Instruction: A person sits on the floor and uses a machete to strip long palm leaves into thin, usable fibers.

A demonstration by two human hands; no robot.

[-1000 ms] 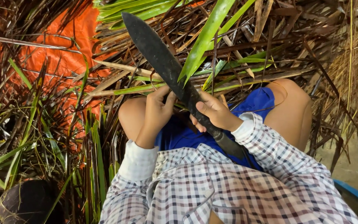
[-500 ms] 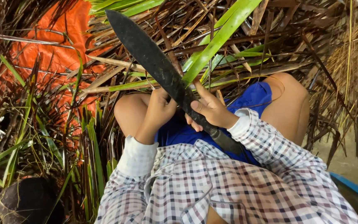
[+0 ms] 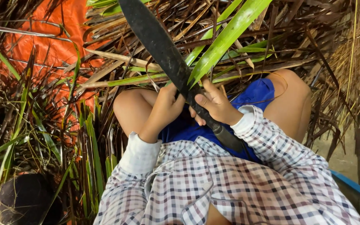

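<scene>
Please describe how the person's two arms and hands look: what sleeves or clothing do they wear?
Both arms wear long sleeves of a checked shirt in white, grey and dark red squares. The left sleeve ends in a plain white cuff, and the right sleeve has a checked cuff showing a white inner edge. The left hand and right hand are bare: no gloves, rings or watch are visible.
</scene>
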